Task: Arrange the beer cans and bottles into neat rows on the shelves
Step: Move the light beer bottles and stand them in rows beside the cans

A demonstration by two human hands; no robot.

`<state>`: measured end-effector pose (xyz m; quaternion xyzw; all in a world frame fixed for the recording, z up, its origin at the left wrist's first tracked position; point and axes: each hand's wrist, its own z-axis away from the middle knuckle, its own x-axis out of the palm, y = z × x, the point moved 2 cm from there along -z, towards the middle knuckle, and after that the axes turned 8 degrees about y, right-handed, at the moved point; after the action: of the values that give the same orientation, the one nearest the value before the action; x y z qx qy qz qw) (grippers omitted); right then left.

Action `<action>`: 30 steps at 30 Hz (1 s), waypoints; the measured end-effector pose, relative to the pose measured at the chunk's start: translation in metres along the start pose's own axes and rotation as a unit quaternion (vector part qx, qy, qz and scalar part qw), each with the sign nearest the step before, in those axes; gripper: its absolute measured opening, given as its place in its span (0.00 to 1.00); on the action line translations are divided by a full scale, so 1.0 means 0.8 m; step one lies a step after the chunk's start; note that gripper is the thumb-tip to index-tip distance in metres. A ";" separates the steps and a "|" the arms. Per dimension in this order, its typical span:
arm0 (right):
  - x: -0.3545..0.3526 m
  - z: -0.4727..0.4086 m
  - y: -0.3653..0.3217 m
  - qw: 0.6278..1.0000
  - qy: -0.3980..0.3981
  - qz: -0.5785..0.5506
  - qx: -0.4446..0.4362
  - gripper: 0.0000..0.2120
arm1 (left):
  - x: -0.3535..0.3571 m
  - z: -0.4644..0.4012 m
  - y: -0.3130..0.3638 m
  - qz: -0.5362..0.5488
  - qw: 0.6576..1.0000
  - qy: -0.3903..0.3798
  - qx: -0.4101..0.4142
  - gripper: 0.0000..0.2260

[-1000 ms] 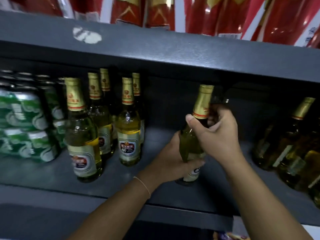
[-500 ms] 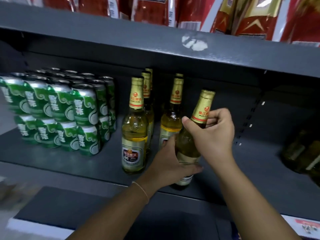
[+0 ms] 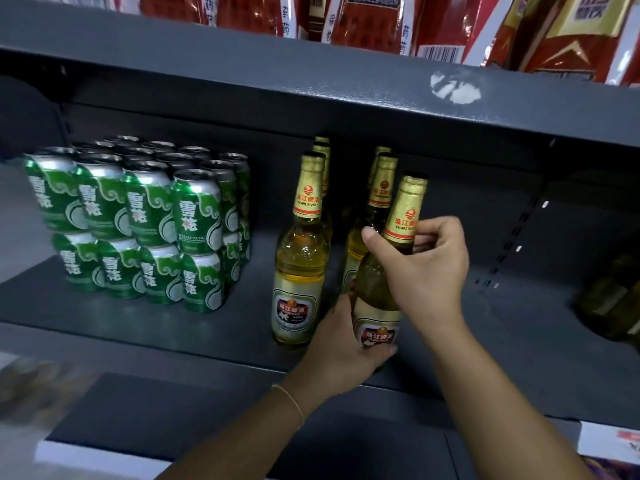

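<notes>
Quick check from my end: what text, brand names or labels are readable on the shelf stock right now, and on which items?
"PEARL RIVER" and "珠江啤酒": neck foil of the front left bottle.
"PEARL RIVER", partly covered: neck of the held bottle, gripped by the right hand and left hand.
"雪花": green cans.
Small print on the cans, the bottles' body labels and the red packs above: too blurred to read.

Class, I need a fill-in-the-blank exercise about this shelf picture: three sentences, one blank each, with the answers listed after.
1. The right hand grips the held bottle by its ____.
2. The left hand holds that bottle near its ____.
3. The green cans are stacked ____ layers high.

Missing words: neck; base; two
</notes>
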<state>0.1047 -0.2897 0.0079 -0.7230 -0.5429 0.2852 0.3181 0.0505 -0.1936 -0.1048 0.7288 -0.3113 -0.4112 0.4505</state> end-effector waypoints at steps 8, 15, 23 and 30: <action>-0.038 0.009 0.053 0.967 -0.203 -0.137 0.062 0.30 | -0.005 0.002 -0.006 -0.006 1.000 0.015 0.013 0.27; -0.041 0.061 0.121 0.935 -0.283 -0.149 0.154 0.34 | -0.003 0.009 -0.022 -0.069 0.996 0.030 0.057 0.28; -0.024 0.064 0.129 0.939 -0.272 -0.150 0.150 0.32 | 0.000 0.005 -0.028 -0.070 0.994 0.050 0.062 0.29; -0.016 0.068 0.136 0.945 -0.257 -0.143 0.144 0.31 | 0.003 0.000 -0.034 -0.075 0.995 0.046 0.054 0.34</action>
<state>0.1262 -0.3167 -0.1093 -0.4864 -0.6570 0.4883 0.3057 0.0541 -0.1849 -0.1303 0.7913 -0.2568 -0.3923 0.3925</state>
